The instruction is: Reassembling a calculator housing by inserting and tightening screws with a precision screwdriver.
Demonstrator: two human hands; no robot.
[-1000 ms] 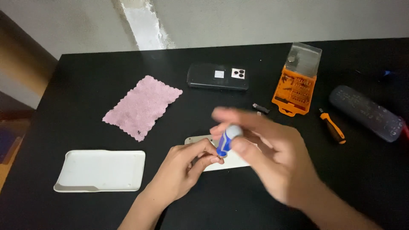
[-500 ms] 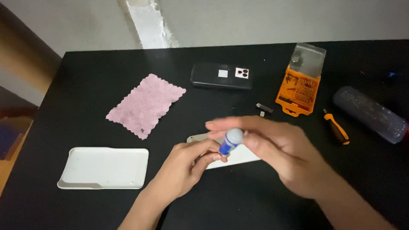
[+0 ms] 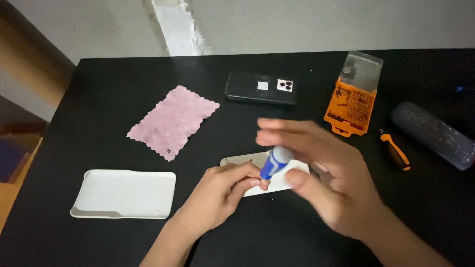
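Observation:
My right hand [image 3: 326,173] holds a small blue screwdriver [image 3: 274,163] upright by its top, its tip down on a flat white device part [image 3: 247,159] on the black table [image 3: 123,84]. My left hand [image 3: 222,193] rests on that white part, with its fingertips pinched around the screwdriver's lower end. The hands hide most of the white part.
A white phone case [image 3: 123,194] lies at front left and a pink cloth [image 3: 173,121] behind it. Farther back sits a black phone [image 3: 261,88]. To the right are an orange bit box [image 3: 352,101], an orange-handled screwdriver [image 3: 394,151] and a dark cylindrical case [image 3: 433,134].
My right hand has shifted slightly and its fingers have spread around the screwdriver's top, blurred with motion. The left hand and the white part stay in place.

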